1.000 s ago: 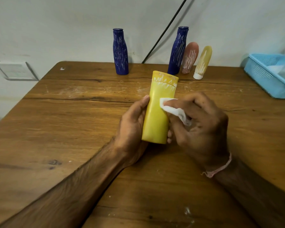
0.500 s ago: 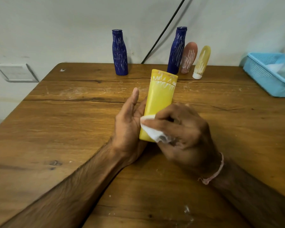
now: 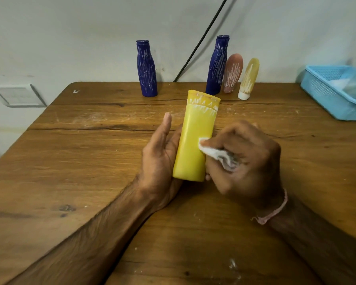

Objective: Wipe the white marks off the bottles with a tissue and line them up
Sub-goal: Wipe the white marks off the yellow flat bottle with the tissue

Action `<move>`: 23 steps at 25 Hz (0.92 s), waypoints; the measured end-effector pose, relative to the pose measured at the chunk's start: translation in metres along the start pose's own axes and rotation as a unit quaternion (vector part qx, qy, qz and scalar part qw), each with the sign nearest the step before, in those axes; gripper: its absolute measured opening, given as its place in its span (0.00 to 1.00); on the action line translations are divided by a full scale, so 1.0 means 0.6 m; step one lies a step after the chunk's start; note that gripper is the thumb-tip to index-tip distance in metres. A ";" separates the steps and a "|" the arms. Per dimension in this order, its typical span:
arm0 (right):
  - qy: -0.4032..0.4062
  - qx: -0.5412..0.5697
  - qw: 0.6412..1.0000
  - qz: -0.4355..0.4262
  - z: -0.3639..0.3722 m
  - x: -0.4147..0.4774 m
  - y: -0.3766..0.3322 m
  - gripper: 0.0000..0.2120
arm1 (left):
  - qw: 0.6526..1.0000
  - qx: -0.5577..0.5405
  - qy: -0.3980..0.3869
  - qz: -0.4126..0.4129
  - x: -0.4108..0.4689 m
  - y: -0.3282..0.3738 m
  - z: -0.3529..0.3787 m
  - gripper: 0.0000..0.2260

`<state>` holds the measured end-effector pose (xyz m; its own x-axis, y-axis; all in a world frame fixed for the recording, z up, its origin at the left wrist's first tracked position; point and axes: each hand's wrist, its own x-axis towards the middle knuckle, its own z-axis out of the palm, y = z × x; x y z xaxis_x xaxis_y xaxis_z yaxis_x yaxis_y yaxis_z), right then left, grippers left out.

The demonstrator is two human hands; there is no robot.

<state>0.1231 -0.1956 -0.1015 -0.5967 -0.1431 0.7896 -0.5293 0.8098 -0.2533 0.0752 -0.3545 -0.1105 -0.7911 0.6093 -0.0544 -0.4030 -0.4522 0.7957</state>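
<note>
My left hand [image 3: 158, 159] holds a yellow bottle [image 3: 195, 140] tilted above the wooden table [image 3: 80, 161], thumb straight along its left side and fingers wrapped behind it. White marks remain only around the bottle's top end. My right hand [image 3: 249, 159] pinches a crumpled white tissue [image 3: 218, 154] and presses it against the bottle's right side at mid-height. At the table's far edge stand two dark blue bottles [image 3: 146, 68] [image 3: 217, 66], a brown bottle [image 3: 232, 73] and a pale yellow bottle [image 3: 249, 77], all scribbled with white.
A light blue plastic basket [image 3: 325, 95] sits at the table's far right. A black cable [image 3: 199, 42] runs down the wall behind the bottles. White dust specks lie on the table near its front edge.
The tissue swept down the bottle to its lower left, then came back up to the right side at mid-height. My left thumb lifted off the bottle and stays straight.
</note>
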 end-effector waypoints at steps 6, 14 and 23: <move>0.013 -0.033 0.999 -0.006 0.003 0.001 0.002 0.15 | 1.000 0.008 -0.015 -0.007 -0.001 0.002 0.003 0.34; 0.040 -0.060 0.997 -0.007 0.001 0.004 0.004 0.15 | 1.000 0.014 -0.027 -0.006 0.001 0.001 0.005 0.31; 0.032 -0.035 0.999 0.015 -0.001 0.002 0.011 0.14 | 1.000 0.008 -0.002 -0.010 0.002 0.004 0.013 0.25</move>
<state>0.1194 -0.1899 -0.1019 -0.5712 -0.0827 0.8166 -0.4668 0.8511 -0.2404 0.0766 -0.3498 -0.1041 -0.7809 0.6208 -0.0688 -0.4114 -0.4284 0.8045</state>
